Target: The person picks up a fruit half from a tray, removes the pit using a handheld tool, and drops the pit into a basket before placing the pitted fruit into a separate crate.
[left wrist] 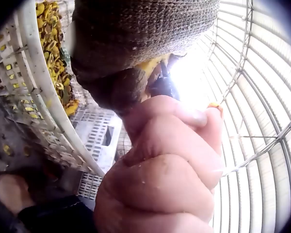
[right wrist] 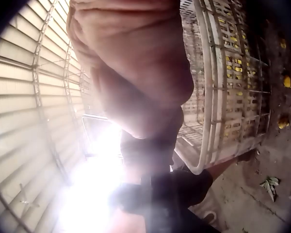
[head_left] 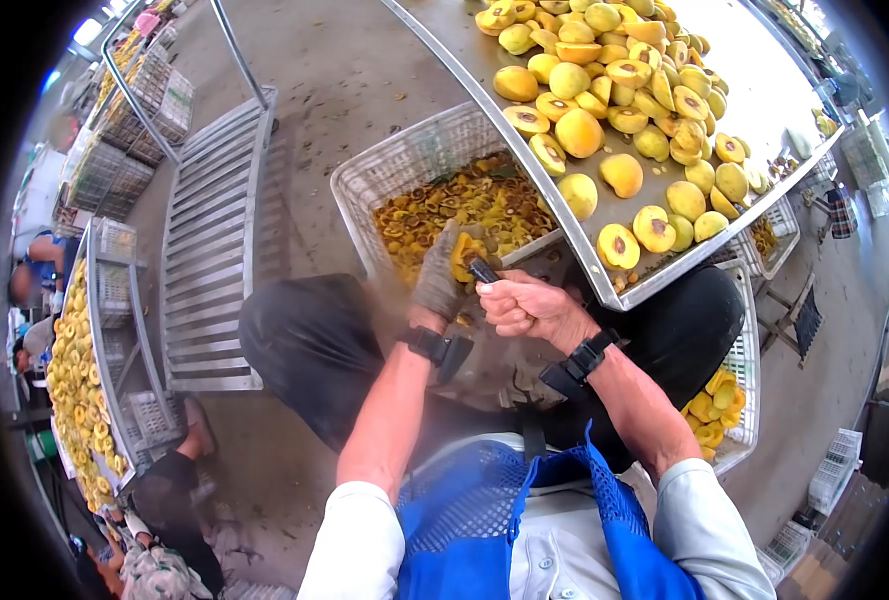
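Observation:
My left hand [head_left: 439, 275], in a grey knitted glove, holds a yellow peach half [head_left: 463, 258] over the near edge of a white plastic crate [head_left: 370, 165]. Bare fingers of my right hand [head_left: 537, 308] are curled round a dark-handled pitting tool [head_left: 482, 269], whose working end is at the peach, hidden from view. In the left wrist view the glove [left wrist: 140, 39] covers most of the fruit, and the right fist [left wrist: 160, 165] is right below it. Pits and peach scraps [head_left: 455, 210] fill the crate's bottom. The right wrist view shows mainly the left hand's underside.
A metal table [head_left: 555, 205] bears a heap of halved peaches [head_left: 615, 80] at the upper right. Peach halves [head_left: 715, 405] lie in a crate [head_left: 748, 370] by my right leg. A slatted metal cart [head_left: 210, 240] stands left; beyond it are loaded crates [head_left: 115, 235] and other people.

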Motion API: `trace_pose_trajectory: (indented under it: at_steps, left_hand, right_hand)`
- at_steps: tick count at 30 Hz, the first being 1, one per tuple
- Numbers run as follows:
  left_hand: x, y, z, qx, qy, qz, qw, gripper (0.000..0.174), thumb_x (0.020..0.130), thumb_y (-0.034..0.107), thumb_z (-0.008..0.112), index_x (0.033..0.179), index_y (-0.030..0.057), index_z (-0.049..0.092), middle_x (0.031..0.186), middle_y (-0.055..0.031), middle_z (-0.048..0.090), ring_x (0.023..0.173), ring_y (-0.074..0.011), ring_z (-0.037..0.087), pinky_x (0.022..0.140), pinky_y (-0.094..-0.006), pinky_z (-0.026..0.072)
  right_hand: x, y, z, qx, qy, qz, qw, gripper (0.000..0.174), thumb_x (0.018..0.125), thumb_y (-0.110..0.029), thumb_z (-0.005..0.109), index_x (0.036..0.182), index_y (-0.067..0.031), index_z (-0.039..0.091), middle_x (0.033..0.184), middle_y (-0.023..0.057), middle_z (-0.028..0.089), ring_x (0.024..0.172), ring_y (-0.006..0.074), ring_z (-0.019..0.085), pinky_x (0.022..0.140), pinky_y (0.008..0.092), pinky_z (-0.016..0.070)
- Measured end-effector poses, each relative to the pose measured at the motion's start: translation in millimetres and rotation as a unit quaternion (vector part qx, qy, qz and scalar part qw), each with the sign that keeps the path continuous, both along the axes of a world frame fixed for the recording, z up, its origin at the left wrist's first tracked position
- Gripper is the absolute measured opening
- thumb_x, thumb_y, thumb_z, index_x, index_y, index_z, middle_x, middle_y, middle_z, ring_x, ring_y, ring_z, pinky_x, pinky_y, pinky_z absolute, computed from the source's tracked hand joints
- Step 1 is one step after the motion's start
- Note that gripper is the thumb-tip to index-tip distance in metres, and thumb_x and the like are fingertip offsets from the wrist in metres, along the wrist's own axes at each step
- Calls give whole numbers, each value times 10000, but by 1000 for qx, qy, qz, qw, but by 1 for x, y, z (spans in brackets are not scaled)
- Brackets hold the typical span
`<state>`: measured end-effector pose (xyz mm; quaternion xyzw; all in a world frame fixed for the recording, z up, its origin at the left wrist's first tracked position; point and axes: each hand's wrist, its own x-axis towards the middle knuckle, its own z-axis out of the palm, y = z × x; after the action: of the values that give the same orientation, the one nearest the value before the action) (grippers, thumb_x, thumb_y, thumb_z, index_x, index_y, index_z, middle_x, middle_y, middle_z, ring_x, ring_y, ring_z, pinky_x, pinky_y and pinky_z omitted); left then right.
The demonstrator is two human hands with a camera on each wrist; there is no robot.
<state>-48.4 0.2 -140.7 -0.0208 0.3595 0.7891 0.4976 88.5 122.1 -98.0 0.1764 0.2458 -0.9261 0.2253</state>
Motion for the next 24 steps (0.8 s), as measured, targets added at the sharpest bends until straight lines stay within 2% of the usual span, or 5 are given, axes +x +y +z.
trace_pose_trajectory:
  at_steps: [11, 17, 20, 21, 24]
  left_hand:
    - [-24, -15, -44, 35, -46, 87, 994, 539, 1004, 557, 546, 1278, 94, 589, 1238, -86, 663, 1158, -314, 621, 685, -352, 518]
    - [-27, -22, -44, 4, -53, 123, 991, 551, 1012, 554, 528, 1322, 100, 555, 1269, -115, 643, 1239, -357, 585, 711, -374, 534]
    - [-24, -15, -46, -239, 616, 48, 749, 444, 1045, 300, 484, 1405, 40, 499, 1407, -70, 595, 1228, -288, 592, 881, -442, 547]
    - [-15, -7, -21, -37, 263, 58, 962, 439, 1064, 372, 485, 1369, 61, 534, 1358, -82, 610, 1234, -281, 587, 832, -408, 558]
    - [9, 25, 72, 71, 35, 64, 995, 557, 1064, 520, 438, 1346, 50, 539, 1203, -114, 647, 1176, -299, 625, 773, -380, 563]
  right_hand:
    - [-23, 16, -34, 4, 2, -112, 994, 278, 1029, -175, 605, 798, -159, 451, 624, -98, 412, 472, 12, 376, 410, 199, 304]
    - [-25, 17, -61, 357, -160, -151, 908, 281, 934, -234, 705, 983, -61, 488, 690, 13, 480, 516, 119, 450, 410, 290, 367]
    - [-10, 9, -63, 375, -142, -136, 906, 307, 923, -271, 715, 958, -38, 517, 701, 50, 549, 504, 153, 500, 404, 324, 392]
    - [-3, 6, -68, 412, -135, -154, 888, 309, 914, -273, 710, 961, -26, 531, 682, 53, 567, 488, 169, 516, 405, 331, 403]
    - [-8, -3, -65, 380, -166, -145, 898, 306, 905, -262, 704, 959, -21, 524, 644, 47, 557, 473, 176, 525, 404, 332, 409]
